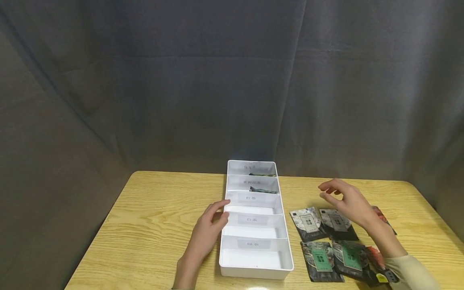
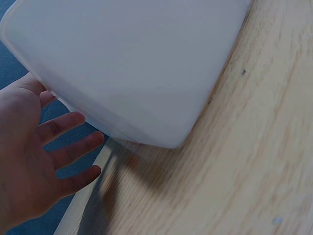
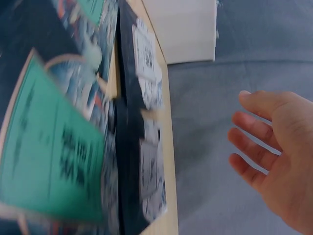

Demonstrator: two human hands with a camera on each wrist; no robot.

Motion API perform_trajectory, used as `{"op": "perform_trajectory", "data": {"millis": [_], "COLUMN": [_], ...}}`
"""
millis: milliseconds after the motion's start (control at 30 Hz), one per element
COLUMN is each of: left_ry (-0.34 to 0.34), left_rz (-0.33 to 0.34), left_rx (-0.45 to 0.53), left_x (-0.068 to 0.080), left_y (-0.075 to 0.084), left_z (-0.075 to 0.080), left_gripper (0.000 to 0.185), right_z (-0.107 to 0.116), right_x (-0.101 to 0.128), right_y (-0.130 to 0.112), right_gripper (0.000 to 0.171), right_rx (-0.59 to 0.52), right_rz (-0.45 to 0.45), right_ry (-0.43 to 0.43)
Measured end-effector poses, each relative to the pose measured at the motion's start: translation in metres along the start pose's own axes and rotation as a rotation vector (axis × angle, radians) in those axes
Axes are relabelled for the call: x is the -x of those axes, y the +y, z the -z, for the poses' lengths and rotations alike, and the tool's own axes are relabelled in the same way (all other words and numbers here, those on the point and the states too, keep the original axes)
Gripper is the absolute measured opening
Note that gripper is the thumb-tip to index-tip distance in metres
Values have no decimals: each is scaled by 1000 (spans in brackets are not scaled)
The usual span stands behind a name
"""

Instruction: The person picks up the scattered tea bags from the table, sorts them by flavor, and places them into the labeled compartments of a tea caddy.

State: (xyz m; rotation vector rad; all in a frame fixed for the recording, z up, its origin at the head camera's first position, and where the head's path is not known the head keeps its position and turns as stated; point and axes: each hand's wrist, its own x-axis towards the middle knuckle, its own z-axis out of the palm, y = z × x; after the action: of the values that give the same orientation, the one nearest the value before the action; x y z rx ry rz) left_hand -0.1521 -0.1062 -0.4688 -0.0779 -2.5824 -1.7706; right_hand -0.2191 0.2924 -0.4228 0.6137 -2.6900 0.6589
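Note:
A long white divided box (image 1: 256, 272) stands mid-table, with paper labels inside its compartments. My left hand (image 1: 204, 231) is at its left side, fingertips at the rim; the left wrist view shows those fingers (image 2: 78, 149) spread and relaxed beside the box wall (image 2: 132, 63). My right hand (image 1: 349, 201) hovers over the packets at the right, holding nothing, its fingers loosely bent. Below it lie two dark sachets with pale labels, one left (image 1: 308, 224) and one right (image 1: 338, 224). Nearer are two green-labelled sachets, one left (image 1: 321, 262) and one right (image 1: 349, 259).
Red-patterned sachets show partly behind the right forearm, one farther back (image 1: 385, 217) and one nearer (image 1: 375, 257). Dark sachets stand in the two farthest compartments, one in the back (image 1: 264, 175) and one before it (image 1: 264, 190). A grey curtain (image 1: 203, 100) hangs behind the wooden table (image 1: 145, 233).

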Motion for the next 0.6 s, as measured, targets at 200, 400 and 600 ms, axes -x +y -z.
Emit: {"op": "perform_trajectory", "data": {"millis": [200,400,600], "left_ry": [1,10,-13], "left_rz": [-5,-4,-22], "left_rx": [-15,-7,10], "left_x": [-1,2,1], "left_y": [1,-1,-2], "left_z": [0,4,0], "left_gripper": [35,35,36], "right_z": [11,16,23], "right_x": [11,19,40], "right_y": [19,38,71], "right_gripper": [23,22,27], "right_rx": [-11,10,-2], "right_rz": [-50,-47,-124], "right_ry": [-27,-69,-142]}}
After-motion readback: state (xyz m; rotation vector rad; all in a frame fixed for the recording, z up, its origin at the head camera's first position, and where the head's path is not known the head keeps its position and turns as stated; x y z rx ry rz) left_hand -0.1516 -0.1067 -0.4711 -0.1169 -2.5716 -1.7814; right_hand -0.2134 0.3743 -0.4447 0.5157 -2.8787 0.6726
